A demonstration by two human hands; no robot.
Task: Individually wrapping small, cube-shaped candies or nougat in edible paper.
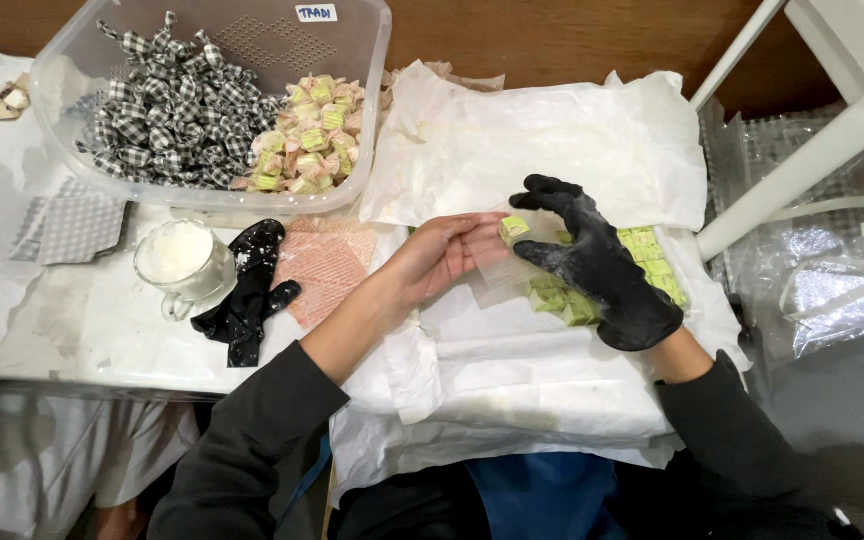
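**Materials and Surface Finish on the Desk**

The right hand (597, 270) is covered by a matt black glove, dusted pale with powder. The left hand (442, 252) is bare, and a thin, clear, glossy wrapper sheet (497, 278) is touched by it. A pale green, matt, soft-looking candy cube (513, 229) is pinched above the sheet. The desk is overlaid with white, crinkled, slightly waxy paper (542, 150). A translucent, smooth plastic tub (352, 120) is filled with candies twisted in checked black-and-white wrappers (167, 110). White powder is held in a clear glass cup (184, 262). A spare black glove (250, 290), shiny and rubbery, is seen beside it.
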